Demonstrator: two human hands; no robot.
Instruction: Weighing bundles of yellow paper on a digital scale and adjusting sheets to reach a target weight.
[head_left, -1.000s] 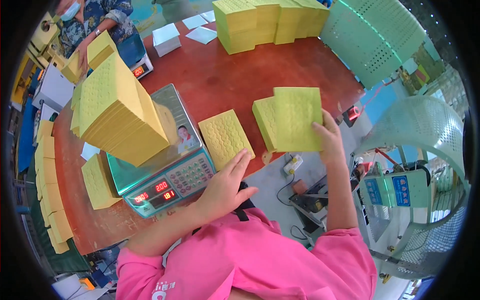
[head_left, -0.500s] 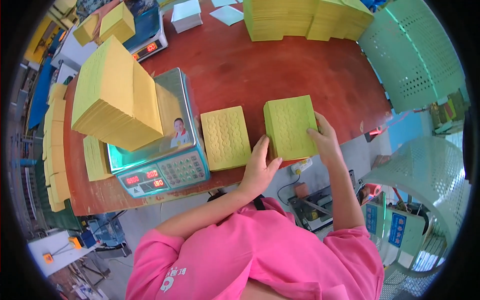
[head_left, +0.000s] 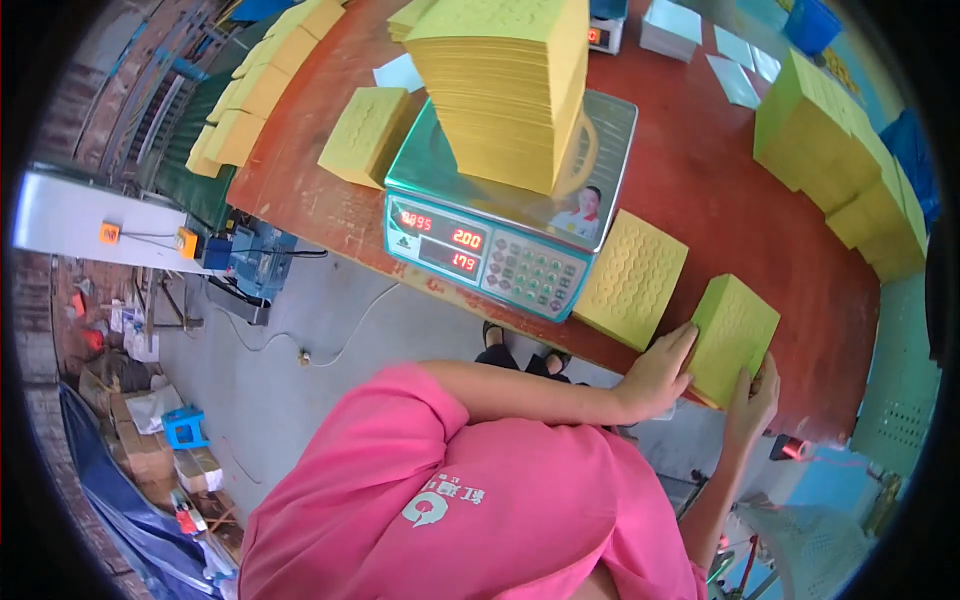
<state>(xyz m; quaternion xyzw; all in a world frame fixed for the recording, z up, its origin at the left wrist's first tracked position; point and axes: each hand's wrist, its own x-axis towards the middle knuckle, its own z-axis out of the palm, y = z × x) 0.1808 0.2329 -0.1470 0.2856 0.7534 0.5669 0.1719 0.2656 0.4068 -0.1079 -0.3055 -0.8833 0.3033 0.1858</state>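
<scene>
A thick block of yellow paper (head_left: 738, 335), its top face embossed, sits near the front edge of the red table, between my two hands. My left hand (head_left: 655, 378) presses its fingers along the block's left side. On the right side, my right hand (head_left: 755, 400) curls its fingers round the near corner. Just to the left lies a similar embossed block (head_left: 635, 280), touched by neither hand. Beyond it stands a digital scale (head_left: 535, 275) with lit red figures, bearing a tall stack of yellow paper (head_left: 500, 100).
Another yellow block (head_left: 365, 135) lies left of the scale. Yellow stacks line the table's far left (head_left: 265, 90) and right (head_left: 840, 150). At the back are a second scale (head_left: 607, 25), a white paper stack (head_left: 670, 28) and loose white sheets (head_left: 735, 80). A blue stool (head_left: 185, 428) stands on the floor.
The view has swung left, so the table and scale appear farther right. My hands stay on the same block. The scale's lit figures have changed slightly.
</scene>
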